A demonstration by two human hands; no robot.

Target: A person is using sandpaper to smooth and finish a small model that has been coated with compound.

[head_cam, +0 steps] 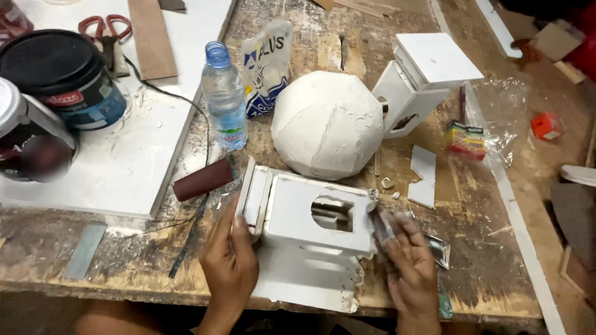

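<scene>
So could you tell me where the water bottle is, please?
In the head view, the water bottle stands upper left of centre, between the white board and the white dome.

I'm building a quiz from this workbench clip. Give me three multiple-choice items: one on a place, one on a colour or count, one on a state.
1. Where is the white dome?
A. Behind the white box, right of the bottle
B. On the paint can
C. Under the scissors

2. What colour is the bottle cap?
A. Red
B. Blue
C. Green

3. How does the left hand stand?
A. Lifted clear of everything
B. Against the white box's left side
C. Wrapped round the bottle

Answers:
1 A: the dome sits on the bench beyond the white box, to the bottle's right.
2 B: the cap is blue.
3 B: its fingers rest on the box's left end, while the right hand holds a small tube at the box's right edge.
</scene>
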